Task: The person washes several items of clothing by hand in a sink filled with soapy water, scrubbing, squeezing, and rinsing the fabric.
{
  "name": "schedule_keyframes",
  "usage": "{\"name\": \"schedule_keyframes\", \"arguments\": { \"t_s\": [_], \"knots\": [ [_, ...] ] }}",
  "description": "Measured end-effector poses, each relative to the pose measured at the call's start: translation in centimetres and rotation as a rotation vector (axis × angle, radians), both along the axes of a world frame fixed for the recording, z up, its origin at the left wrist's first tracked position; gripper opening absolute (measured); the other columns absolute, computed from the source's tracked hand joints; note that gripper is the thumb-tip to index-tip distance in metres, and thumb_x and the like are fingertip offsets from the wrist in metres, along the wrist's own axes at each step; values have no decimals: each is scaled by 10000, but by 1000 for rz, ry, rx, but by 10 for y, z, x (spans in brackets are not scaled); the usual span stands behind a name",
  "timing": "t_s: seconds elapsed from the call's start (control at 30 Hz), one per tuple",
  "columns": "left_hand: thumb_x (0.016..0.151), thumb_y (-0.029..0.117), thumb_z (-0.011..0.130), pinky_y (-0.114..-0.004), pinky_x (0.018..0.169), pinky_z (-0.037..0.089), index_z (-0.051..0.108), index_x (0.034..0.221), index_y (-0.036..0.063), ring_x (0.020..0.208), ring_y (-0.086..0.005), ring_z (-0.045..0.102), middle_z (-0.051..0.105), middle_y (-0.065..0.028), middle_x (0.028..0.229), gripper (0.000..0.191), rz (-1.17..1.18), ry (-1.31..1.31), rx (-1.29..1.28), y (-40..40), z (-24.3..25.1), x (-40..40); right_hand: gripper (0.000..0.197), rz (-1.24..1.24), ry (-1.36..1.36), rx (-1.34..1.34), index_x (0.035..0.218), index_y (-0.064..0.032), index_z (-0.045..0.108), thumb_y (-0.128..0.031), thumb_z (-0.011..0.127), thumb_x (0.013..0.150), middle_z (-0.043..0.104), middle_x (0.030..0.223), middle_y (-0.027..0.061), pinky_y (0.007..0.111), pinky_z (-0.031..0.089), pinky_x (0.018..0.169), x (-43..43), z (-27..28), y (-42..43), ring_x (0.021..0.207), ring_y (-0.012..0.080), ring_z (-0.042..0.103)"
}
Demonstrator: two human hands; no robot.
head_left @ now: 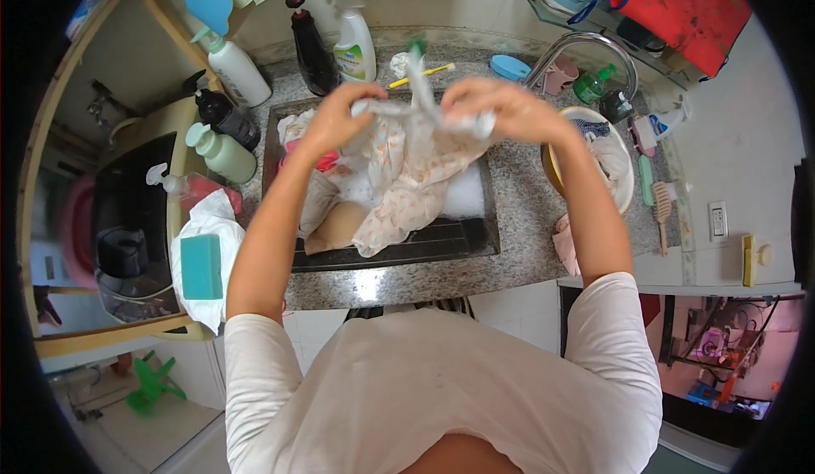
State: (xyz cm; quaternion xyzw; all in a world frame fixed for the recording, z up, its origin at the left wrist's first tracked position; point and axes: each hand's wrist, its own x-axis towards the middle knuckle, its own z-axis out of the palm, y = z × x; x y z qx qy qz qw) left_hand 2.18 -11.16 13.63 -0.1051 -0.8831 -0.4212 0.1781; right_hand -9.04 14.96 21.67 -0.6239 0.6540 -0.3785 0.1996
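Above the sink (495, 235), a wet white garment with small orange prints (407, 210) hangs bunched between my hands. My left hand (337, 117) grips its upper left edge. At its upper right edge, my right hand (500, 108) pinches the cloth, partly blurred. The garment's lower end rests on the dark ridged board (395, 251) at the front of the sink. White suds (463, 194), a beige cloth (337, 227) and a pink cloth (326, 161) lie around and behind it. A blurred whitish strip (420, 86) rises between my hands.
Several pump bottles (223, 152) line the left side, near a teal sponge (200, 267) on white cloth. Behind the sink are a dark bottle (312, 47), a spray bottle (354, 47) and a yellow toothbrush (420, 76). A faucet (582, 38) and a basin of clothes (627, 187) stand right.
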Motion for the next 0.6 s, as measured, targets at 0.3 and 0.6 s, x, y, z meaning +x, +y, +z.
{"name": "schedule_keyframes", "arguments": {
  "t_s": [0.3, 0.6],
  "knots": [
    [709, 160, 628, -351, 772, 447, 631, 985, 143, 908, -286, 550, 576, -108, 973, 276, -171, -433, -264, 30, -176, 88, 261, 162, 95, 526, 948, -154, 638, -78, 552, 714, 527, 1170, 106, 344, 415, 864, 67, -215, 56, 1078, 278, 492],
    [736, 101, 599, -319, 688, 475, 611, 929, 62, 776, -244, 600, 618, -126, 860, 197, -118, -525, -237, 54, -159, 44, 121, -417, 252, 307, 756, -69, 554, -182, 570, 717, 574, 775, 105, 405, 449, 657, 85, -263, 15, 746, 312, 559]
  ]
}}
